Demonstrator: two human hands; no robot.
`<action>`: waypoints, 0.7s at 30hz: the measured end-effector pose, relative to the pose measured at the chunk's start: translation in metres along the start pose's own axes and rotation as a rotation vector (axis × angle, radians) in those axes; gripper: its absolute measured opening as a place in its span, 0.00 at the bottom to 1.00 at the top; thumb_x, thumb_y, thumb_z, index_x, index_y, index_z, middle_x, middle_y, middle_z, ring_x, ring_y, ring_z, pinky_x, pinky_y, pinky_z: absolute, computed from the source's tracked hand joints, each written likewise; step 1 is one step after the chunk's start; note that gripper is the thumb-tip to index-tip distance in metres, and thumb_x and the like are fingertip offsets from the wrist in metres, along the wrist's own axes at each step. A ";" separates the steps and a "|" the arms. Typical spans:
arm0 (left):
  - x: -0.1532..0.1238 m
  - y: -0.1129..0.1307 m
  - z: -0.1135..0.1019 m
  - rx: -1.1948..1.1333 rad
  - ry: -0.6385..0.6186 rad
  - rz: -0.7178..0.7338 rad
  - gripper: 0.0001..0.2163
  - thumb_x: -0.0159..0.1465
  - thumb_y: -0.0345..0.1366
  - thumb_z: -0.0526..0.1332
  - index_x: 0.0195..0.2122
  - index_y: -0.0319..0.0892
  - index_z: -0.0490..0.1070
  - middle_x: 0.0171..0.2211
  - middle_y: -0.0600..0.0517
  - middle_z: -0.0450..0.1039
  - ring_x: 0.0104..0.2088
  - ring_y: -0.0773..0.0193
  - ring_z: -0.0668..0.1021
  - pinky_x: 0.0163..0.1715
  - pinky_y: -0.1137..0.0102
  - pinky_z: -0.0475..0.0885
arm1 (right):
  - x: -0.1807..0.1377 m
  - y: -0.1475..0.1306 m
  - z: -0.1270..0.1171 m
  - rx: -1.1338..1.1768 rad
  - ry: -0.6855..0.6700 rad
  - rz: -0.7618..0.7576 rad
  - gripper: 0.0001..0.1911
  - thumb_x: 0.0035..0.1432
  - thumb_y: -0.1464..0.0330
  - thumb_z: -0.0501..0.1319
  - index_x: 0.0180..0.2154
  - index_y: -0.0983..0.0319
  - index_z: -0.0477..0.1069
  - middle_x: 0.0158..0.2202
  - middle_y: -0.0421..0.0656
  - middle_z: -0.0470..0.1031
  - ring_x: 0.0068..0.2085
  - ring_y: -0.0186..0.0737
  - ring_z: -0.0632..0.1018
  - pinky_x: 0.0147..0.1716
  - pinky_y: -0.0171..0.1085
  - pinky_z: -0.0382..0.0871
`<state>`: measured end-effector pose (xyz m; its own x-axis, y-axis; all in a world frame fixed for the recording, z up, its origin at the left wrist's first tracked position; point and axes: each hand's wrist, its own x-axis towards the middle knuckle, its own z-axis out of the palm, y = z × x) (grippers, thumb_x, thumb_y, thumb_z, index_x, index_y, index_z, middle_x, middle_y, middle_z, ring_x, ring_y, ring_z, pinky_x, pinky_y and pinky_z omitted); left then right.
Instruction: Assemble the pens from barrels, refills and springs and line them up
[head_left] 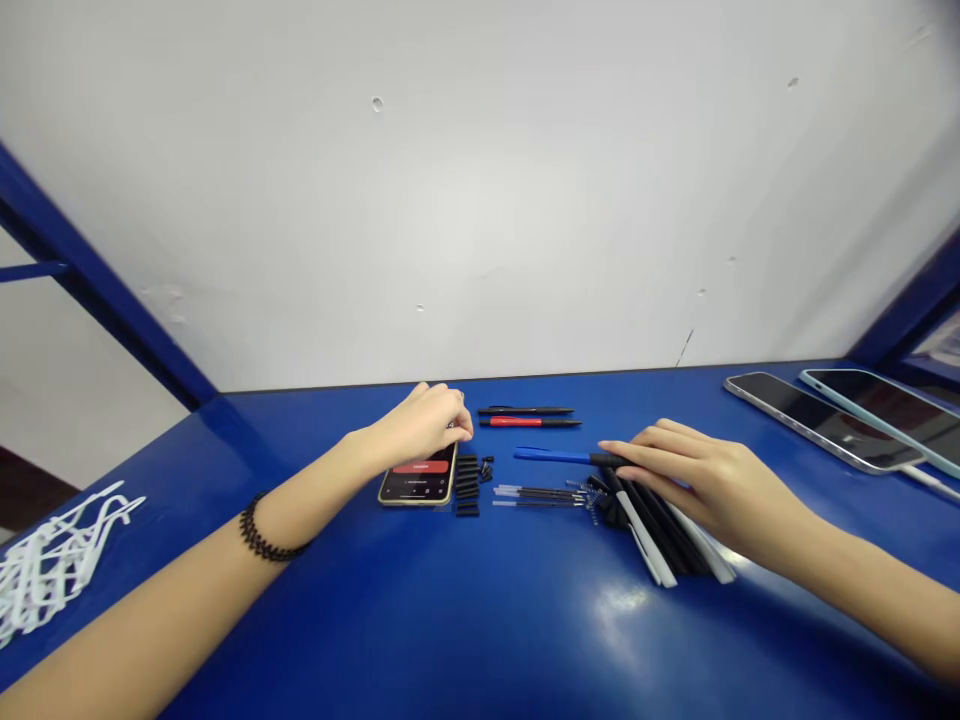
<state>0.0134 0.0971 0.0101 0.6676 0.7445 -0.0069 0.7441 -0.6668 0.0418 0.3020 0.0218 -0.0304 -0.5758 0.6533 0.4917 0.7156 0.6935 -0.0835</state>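
My left hand [431, 420] is curled over the upper part of a phone [418, 490] with a lit screen. Its fingers are bent together, and I cannot see whether anything is between them. At the right, my right hand [686, 470] pinches the black end of a blue pen [555, 455]. Beneath that hand lies a pile of white and black pen barrels [649, 540]. Between the hands are thin ink refills [540, 495], small springs [581, 487] near their right ends, and short black grips [467, 490]. A red pen [525, 422] and a black pen [525, 410] lie side by side behind them.
Two more phones [825, 420] lie at the right, one with a white cable [934, 482]. White plastic clips [56, 565] are heaped at the far left. A pale wall [480, 200] closes off the back of the blue table [450, 620].
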 end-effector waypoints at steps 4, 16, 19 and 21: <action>-0.001 0.001 -0.003 -0.021 -0.044 0.013 0.08 0.57 0.34 0.57 0.26 0.45 0.75 0.29 0.52 0.72 0.34 0.62 0.70 0.34 0.70 0.58 | -0.001 0.002 0.001 0.005 -0.015 0.002 0.16 0.62 0.65 0.49 0.46 0.63 0.68 0.33 0.45 0.72 0.34 0.38 0.72 0.31 0.36 0.67; -0.032 0.037 -0.015 -0.145 0.053 -0.011 0.10 0.64 0.36 0.46 0.38 0.42 0.65 0.39 0.50 0.66 0.38 0.63 0.68 0.37 0.72 0.62 | 0.000 0.003 -0.001 0.021 0.018 0.000 0.16 0.62 0.66 0.49 0.46 0.64 0.68 0.33 0.46 0.72 0.34 0.37 0.72 0.31 0.36 0.67; -0.070 0.059 -0.015 -0.483 -0.222 -0.089 0.10 0.64 0.41 0.46 0.37 0.47 0.65 0.36 0.56 0.69 0.36 0.66 0.71 0.35 0.75 0.63 | 0.001 0.004 -0.003 0.025 0.016 0.009 0.15 0.62 0.66 0.49 0.46 0.63 0.69 0.32 0.45 0.72 0.34 0.38 0.72 0.31 0.36 0.67; -0.090 0.068 -0.008 -0.557 -0.328 -0.129 0.09 0.64 0.41 0.48 0.38 0.50 0.65 0.37 0.57 0.69 0.37 0.66 0.71 0.37 0.76 0.63 | 0.001 0.004 -0.003 0.021 0.009 0.007 0.15 0.62 0.65 0.49 0.45 0.63 0.69 0.32 0.45 0.72 0.34 0.38 0.72 0.31 0.36 0.67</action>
<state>0.0038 -0.0154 0.0216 0.6127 0.7100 -0.3471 0.7526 -0.3903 0.5303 0.3059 0.0245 -0.0275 -0.5672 0.6552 0.4990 0.7109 0.6954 -0.1050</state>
